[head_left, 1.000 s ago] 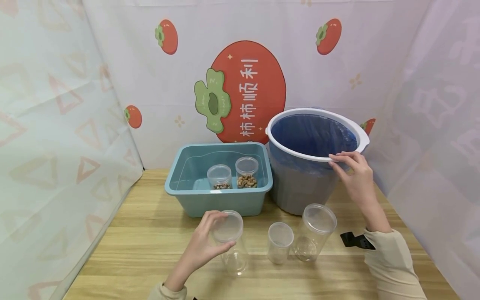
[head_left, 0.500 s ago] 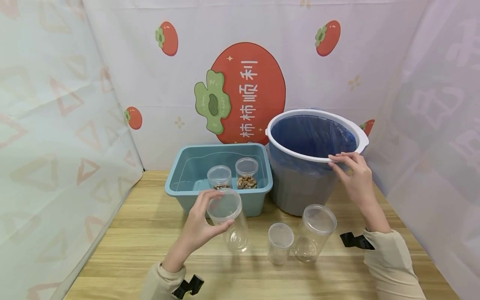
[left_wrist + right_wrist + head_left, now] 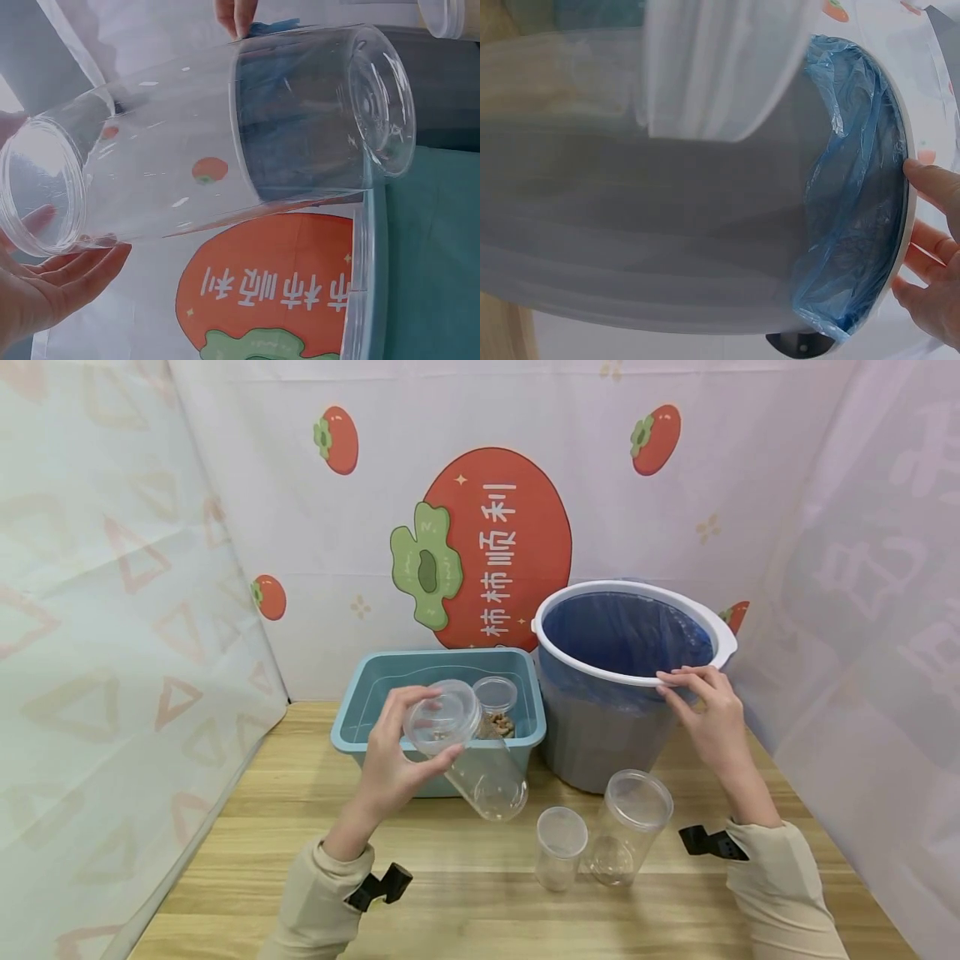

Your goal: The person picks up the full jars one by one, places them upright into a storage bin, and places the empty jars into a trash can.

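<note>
Fingers (image 3: 420,760) and thumb of the left hand (image 3: 390,768) curl round the lidded end of an empty clear jar (image 3: 468,752), holding it off the wooden table (image 3: 247,852), tilted with its base down and to the right, in front of the teal tub (image 3: 352,727). The jar looks light and stiff but smooth-walled, likely slippery, so the ribbed band at the lid seems the surest place to take hold; thin plastic may dent if squeezed mid-wall. Inside the tub, a jar of nuts (image 3: 497,708) shows just behind the held jar. Further right, a short clear jar (image 3: 560,847) and a tall clear jar (image 3: 628,827) stand close together on the table. Behind them sits the grey bin (image 3: 600,735) with a white rim and blue liner; the right hand (image 3: 708,714) rests on its near rim, fingers bent over the edge and gripping it. A second ago the held jar stood upright on the table under the left hand; half a second ago it was just lifted, and now it is higher, more tilted and nearer the tub, hiding the second jar in the tub. The right hand has not moved.
</note>
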`<state>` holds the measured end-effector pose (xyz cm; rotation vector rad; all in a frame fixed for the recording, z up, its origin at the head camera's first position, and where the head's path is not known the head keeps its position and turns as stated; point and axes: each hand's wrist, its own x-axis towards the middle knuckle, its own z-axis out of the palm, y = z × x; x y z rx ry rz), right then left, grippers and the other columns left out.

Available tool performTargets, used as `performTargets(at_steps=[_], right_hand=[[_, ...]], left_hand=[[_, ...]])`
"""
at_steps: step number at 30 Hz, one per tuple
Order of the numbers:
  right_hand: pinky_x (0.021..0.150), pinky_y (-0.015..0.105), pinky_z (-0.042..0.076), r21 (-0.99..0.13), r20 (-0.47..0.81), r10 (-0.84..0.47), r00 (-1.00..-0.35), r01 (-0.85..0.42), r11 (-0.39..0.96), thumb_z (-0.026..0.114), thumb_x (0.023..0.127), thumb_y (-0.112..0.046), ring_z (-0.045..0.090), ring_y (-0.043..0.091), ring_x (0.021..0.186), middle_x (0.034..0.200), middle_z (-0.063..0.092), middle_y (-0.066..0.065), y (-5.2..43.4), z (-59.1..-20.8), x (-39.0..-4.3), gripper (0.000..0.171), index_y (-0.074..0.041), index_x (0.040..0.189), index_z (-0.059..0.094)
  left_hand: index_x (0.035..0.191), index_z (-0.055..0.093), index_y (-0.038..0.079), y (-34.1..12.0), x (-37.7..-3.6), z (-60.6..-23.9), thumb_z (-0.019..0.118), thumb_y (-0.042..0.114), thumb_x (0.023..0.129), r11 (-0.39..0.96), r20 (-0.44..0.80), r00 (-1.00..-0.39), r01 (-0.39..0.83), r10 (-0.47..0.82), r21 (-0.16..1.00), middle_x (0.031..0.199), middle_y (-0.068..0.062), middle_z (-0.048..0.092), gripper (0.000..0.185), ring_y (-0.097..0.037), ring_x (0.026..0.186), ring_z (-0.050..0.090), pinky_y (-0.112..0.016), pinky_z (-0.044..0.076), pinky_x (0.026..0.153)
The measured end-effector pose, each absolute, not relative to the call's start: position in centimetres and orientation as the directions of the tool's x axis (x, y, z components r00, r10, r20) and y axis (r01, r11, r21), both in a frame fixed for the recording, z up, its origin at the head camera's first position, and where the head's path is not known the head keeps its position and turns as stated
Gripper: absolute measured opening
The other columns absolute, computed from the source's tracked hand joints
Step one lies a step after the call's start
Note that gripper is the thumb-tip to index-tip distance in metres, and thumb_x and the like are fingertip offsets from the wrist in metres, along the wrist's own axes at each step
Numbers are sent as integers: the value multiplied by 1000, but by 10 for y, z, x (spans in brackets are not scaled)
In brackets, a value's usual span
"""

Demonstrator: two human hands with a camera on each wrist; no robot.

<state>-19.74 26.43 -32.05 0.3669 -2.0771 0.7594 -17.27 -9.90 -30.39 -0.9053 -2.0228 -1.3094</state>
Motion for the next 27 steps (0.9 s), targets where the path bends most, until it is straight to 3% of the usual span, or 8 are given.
performTargets(at_steps=[6,14,19,23,27], right_hand=[[80,25,32,-381,811,19,-585,-503,775,70,66,10,49,33,91,91,57,19,265,-321,-198,27,4,92,67],[79,28,33,-377,815,21,-579,-503,778,70,66,10,49,33,90,90,57,19,265,-321,-198,26,4,91,67],[78,34,34,-378,813,18,-583,-502,778,70,66,10,48,34,90,91,56,19,266,-323,-198,26,4,91,66],[78,33,33,-377,816,18,-578,-508,775,70,66,11,48,34,90,91,56,19,265,-324,-198,26,4,91,66],[79,29,33,-372,824,19,-566,-516,771,70,65,11,48,33,89,90,57,18,265,-324,-198,27,4,91,67]], left_hand=[[117,49,6,-95,-182,-288,72,25,71,266,760,-624,775,179,574,111,-10,48,55,-19,96,53,-26,49,68],[115,45,-9,-83,-185,-253,67,2,69,217,754,-649,754,101,620,111,-24,46,53,-29,95,51,-18,45,75],[117,43,-8,-83,-204,-251,69,2,71,140,783,-618,783,71,606,108,-23,50,54,-31,93,53,-22,47,76],[119,42,-6,-85,-217,-246,71,7,72,88,793,-607,794,47,602,111,-20,49,56,-26,97,53,-26,48,78],[120,41,-3,-84,-226,-240,71,33,72,62,792,-610,791,15,608,113,-16,49,67,-18,100,53,-29,48,80]])
